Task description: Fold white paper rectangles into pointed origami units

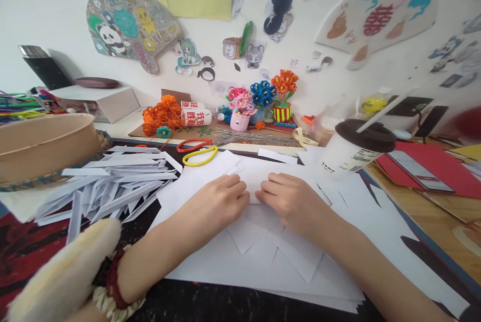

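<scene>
My left hand point(218, 199) and my right hand point(291, 199) rest side by side on a small white paper piece point(255, 174) at the middle of the table. Both hands have their fingers curled down and pressed onto the paper, fingertips almost touching. Beneath them lie several overlapping white paper sheets point(270, 257) with pointed cut edges. A heap of folded white paper strips point(112, 182) lies to the left of my left hand.
Yellow and red scissors point(199, 154) lie beyond the hands. A lidded drink cup with a straw point(355, 149) stands at the right, red card point(432, 164) behind it. A round wooden box point(41, 144) sits at the left. Pipe-cleaner flower pots point(259, 99) line the wall.
</scene>
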{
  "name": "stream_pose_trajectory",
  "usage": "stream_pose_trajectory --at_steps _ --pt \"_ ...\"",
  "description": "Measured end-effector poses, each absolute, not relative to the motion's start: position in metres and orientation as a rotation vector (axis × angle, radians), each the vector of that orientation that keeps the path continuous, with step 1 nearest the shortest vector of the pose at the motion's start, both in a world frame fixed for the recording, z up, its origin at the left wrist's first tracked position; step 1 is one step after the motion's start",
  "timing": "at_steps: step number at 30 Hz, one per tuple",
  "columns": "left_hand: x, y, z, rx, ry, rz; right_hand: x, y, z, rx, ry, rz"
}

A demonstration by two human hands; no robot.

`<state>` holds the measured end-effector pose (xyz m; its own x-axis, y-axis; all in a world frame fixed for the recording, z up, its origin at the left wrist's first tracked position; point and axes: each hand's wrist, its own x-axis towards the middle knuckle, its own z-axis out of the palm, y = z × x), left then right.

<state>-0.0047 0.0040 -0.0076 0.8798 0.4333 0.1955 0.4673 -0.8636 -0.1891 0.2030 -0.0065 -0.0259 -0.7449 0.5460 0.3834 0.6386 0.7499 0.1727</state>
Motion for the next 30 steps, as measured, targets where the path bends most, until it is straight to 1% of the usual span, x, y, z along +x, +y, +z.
stream_pose_trajectory --at_steps 7,18,22,30 --pt "-0.002 0.001 -0.012 -2.672 -0.513 -0.232 0.2 -0.009 -0.022 -0.958 -2.63 -0.484" --pt "-0.001 -0.004 -0.019 -2.604 -0.537 -0.185 0.204 -0.009 -0.02 -1.073 -2.611 -0.421" --pt "-0.003 -0.007 -0.011 -2.597 -0.636 -0.231 0.207 -0.01 -0.016 -1.126 -2.652 -0.374" --pt "-0.017 0.001 0.0 -2.822 -1.003 -0.211 0.208 -0.013 -0.014 -1.249 -2.661 -0.274"
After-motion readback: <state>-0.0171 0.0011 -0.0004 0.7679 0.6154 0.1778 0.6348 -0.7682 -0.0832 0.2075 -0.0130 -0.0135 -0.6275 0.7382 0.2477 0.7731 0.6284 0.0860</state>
